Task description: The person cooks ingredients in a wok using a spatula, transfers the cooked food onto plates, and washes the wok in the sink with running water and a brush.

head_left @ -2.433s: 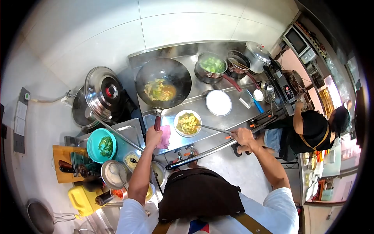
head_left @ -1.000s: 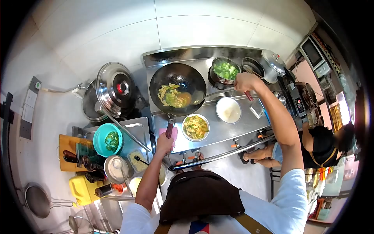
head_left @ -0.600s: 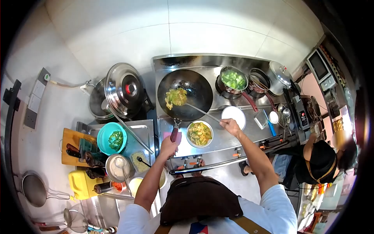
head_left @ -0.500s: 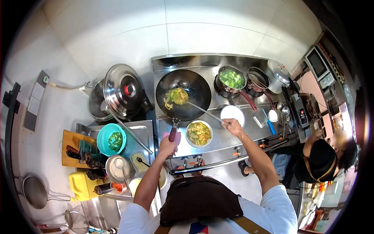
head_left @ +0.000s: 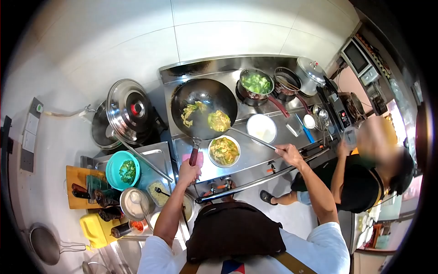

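Observation:
My left hand (head_left: 187, 172) is wrapped around the handle of a black wok (head_left: 204, 93), with a pink cloth (head_left: 197, 160) by its fingers. My right hand (head_left: 289, 154) grips the far end of a long metal ladle (head_left: 253, 139). The ladle's bowl, heaped with cooked food (head_left: 219, 121) in yellow and green, is over the wok's right side. Some of the same food (head_left: 190, 113) lies on the wok's left side. Just in front of the wok stands a white bowl (head_left: 224, 151) full of similar food. An empty-looking white bowl (head_left: 261, 128) sits to its right.
Behind stand a pot of green vegetables (head_left: 256, 83), a second pan (head_left: 287, 83) and a lidded pot (head_left: 311, 75). Left are a large lid (head_left: 131, 109), a turquoise bowl of chopped greens (head_left: 123, 170) and seasoning containers. A person (head_left: 362, 182) stands at the right.
The ladle with food has moved toward the wok's right rim, near the filled bowl. My right hand has shifted right and down. The other person has moved closer, one hand raised with a clear container.

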Available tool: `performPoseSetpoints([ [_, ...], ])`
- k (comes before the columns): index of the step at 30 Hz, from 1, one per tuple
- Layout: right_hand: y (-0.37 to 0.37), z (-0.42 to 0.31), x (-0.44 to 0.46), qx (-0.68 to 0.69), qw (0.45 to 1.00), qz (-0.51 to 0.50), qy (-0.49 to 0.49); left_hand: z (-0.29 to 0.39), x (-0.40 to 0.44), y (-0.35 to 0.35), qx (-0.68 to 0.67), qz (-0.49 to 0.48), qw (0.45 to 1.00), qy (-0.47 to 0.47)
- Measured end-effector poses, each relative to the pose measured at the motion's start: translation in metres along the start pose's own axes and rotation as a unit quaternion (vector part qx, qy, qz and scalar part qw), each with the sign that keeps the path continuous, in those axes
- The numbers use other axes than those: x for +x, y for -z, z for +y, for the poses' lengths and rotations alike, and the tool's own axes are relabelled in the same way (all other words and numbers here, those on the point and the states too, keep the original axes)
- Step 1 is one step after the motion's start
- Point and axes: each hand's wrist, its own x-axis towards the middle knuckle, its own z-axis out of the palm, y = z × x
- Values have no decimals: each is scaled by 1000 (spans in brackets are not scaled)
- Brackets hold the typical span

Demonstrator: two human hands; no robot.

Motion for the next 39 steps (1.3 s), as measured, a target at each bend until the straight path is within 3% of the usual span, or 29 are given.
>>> performPoseSetpoints([
  [3, 13, -8, -35, 38, 998, -24, -46, -17, 23, 1, 39, 49, 998, -22],
  [4, 13, 2, -42, 33, 998, -22, -40, -20, 30, 2, 113, 86, 987, -79],
  [5, 7, 24, -46, 58, 998, -10, -7, -34, 45, 7, 119, 74, 987, -77],
  [7, 11, 31, -63, 34, 998, -38, -33, -25, 50, 11, 136, 104, 983, -68],
  [9, 4, 49, -71, 108, 990, -51, -76, -7, 46, 14, 132, 98, 985, -46],
  [13, 3, 39, -73, -76, 996, -24, -44, 0, 44, 12, 121, 96, 987, -48],
  [15, 5, 15, -60, -216, 975, -37, -26, 5, 41, 9, 101, 83, 991, -7],
  [24, 19, -100, -52, -417, 906, 19, 68, -9, 48, 5, 49, 68, 996, -19],
  [27, 14, -125, -58, -473, 880, -1, 28, -9, 48, 4, 56, 74, 996, -15],
  [30, 7, -130, -71, -477, 879, 3, 13, -9, 47, 5, 53, 72, 996, -10],
  [34, -7, -110, -93, -457, 880, 105, 77, -6, 46, 6, 55, 67, 996, -12],
  [39, -18, -87, -110, -411, 896, 156, 64, 2, 40, 6, 54, 61, 997, -15],
])
